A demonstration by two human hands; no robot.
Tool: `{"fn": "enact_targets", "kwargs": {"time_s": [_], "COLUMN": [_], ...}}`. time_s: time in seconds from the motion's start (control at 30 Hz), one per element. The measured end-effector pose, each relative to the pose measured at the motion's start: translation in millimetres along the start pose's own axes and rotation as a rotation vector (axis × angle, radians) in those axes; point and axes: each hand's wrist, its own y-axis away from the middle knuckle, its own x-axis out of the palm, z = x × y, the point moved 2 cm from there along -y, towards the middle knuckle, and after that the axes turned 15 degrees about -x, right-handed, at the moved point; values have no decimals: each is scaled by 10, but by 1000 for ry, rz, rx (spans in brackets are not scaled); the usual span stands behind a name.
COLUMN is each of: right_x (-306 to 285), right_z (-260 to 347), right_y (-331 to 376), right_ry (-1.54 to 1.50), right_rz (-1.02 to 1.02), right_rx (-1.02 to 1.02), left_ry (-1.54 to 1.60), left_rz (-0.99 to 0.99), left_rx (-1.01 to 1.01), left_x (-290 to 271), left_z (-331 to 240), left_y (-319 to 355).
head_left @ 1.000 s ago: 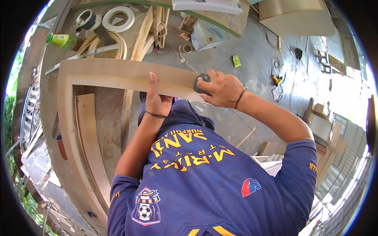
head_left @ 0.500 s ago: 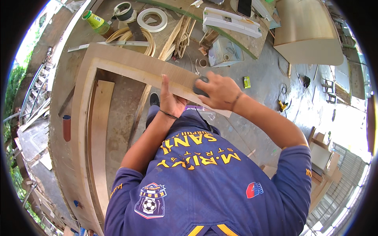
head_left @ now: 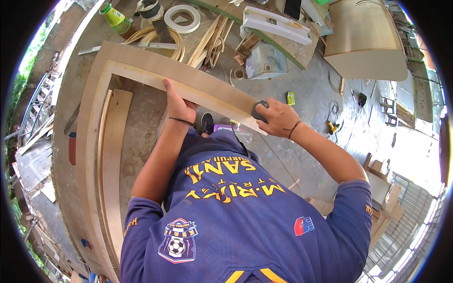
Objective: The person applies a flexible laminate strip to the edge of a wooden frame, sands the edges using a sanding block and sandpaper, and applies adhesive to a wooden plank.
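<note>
A large L-shaped wooden frame (head_left: 193,85) with a pale inner border runs across in front of me and down the left side. My left hand (head_left: 180,106) grips the inner edge of its crosswise piece, thumb on top and fingers partly hidden beneath. Close to that piece's right end, my right hand (head_left: 279,119) presses a dark grey rounded sanding pad (head_left: 259,112) against the wood. The fingers are curled over the pad, so only its left part shows.
Beyond the frame lie a coil of thin cane-like strip (head_left: 177,49), a white tape roll (head_left: 182,19) and a green-capped bottle (head_left: 115,18). A red-brown roll (head_left: 72,150) rests at left. A cardboard-filled clear box (head_left: 266,62) and a yellow tool (head_left: 333,127) sit on the floor.
My right hand has slid the sanding pad rightward along the frame to near its end. My left hand has shifted left along the inner edge. The view has moved slightly.
</note>
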Motion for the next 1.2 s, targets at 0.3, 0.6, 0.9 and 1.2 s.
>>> {"fn": "enact_targets", "kwargs": {"time_s": [0.3, 0.6, 0.9, 1.2], "right_x": [-425, -516, -403, -593], "right_z": [212, 312, 316, 278], "right_y": [-1040, -1651, -1595, -1090], "right_ry": [-5, -17, -254, -43], "right_rz": [-9, -118, -192, -22], "right_rx": [-67, -165, 24, -3], "left_ry": [45, 30, -605, -1991], "left_rz": [32, 236, -162, -1159], "left_rx": [-81, -141, -37, 571], "left_x": [15, -134, -540, -1000], "left_z": [-45, -161, -879, -2531], "left_y": [54, 62, 647, 544]}}
